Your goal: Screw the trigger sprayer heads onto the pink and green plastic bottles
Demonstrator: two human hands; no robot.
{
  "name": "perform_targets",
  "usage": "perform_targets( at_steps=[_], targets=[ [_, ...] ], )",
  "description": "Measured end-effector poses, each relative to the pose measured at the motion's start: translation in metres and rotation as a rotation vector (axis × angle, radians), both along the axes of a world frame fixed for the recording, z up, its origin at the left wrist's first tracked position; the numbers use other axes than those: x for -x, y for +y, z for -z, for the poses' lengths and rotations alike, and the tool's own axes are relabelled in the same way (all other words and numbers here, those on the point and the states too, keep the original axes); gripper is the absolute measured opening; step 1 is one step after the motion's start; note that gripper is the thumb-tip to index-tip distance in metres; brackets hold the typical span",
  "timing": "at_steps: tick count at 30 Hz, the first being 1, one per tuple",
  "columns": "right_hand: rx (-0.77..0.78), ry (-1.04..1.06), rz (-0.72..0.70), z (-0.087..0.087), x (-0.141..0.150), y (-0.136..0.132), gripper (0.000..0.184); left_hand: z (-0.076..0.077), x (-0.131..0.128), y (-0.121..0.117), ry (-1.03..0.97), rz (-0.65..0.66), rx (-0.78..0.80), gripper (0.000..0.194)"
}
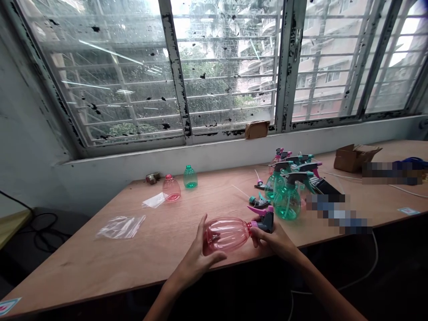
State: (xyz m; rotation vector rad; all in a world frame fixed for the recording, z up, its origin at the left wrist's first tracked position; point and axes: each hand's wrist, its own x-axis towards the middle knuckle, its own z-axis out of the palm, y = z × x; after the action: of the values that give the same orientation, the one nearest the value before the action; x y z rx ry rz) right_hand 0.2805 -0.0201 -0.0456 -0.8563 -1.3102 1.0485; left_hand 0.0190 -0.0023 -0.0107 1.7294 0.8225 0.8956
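Note:
A clear pink spray bottle [227,232] lies on its side in the air above the table's front edge, its base to the left. My left hand [202,252] cups the base, with thumb below and fingers behind. At the neck, my right hand [267,238] grips the collar of the dark grey trigger sprayer [266,221], which has a pink trigger pointing up and left. The sprayer sits on the bottle's mouth; whether it is tight, I cannot tell. Just beyond lies a loose green-and-grey trigger sprayer [259,201] with its thin tube.
Green spray bottles [287,203] with sprayers stand clustered right of centre. A capless pink bottle [171,189] and a green one [190,177] stand at the back left, near plastic bags [122,226]. A cardboard box [354,158] sits far right; windows line the back.

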Motion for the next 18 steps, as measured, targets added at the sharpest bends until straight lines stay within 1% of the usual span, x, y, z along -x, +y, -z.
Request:
perform_targets(
  at_steps=[2, 3, 7, 9, 11, 13, 16, 18],
  targets=[
    [-0.003, 0.003, -0.005, -0.0018, 0.0003, -0.0016, 0.031, 0.0011, -0.0001, 0.0008, -0.063, 0.015, 0.053, 0.099],
    [-0.003, 0.006, -0.003, -0.003, 0.0006, -0.0023, 0.031, 0.002, -0.0004, 0.0014, -0.08, 0.025, 0.055, 0.097],
    [-0.004, 0.024, 0.0, -0.006, 0.0015, -0.0037, 0.032, 0.0044, -0.0012, 0.0015, -0.06, 0.043, -0.051, 0.094],
    [-0.005, 0.034, -0.004, -0.0053, 0.0013, -0.0034, 0.033, 0.0038, -0.0005, 0.0004, -0.022, 0.049, -0.075, 0.098],
    [-0.008, 0.038, -0.011, -0.0032, 0.0008, -0.0025, 0.032, 0.0029, 0.001, 0.0, -0.003, 0.05, -0.05, 0.107],
    [-0.01, 0.035, -0.026, -0.0009, 0.0001, -0.0015, 0.031, 0.0031, 0.0023, 0.0012, -0.036, 0.043, 0.015, 0.11],
    [-0.007, 0.034, -0.042, 0.0012, -0.0004, -0.0004, 0.03, 0.0055, 0.0025, 0.0042, -0.07, 0.051, 0.093, 0.101],
    [-0.01, 0.051, -0.041, 0.0016, -0.0004, 0.0, 0.03, 0.0067, 0.0014, 0.0049, -0.065, 0.06, 0.057, 0.098]
  ],
)
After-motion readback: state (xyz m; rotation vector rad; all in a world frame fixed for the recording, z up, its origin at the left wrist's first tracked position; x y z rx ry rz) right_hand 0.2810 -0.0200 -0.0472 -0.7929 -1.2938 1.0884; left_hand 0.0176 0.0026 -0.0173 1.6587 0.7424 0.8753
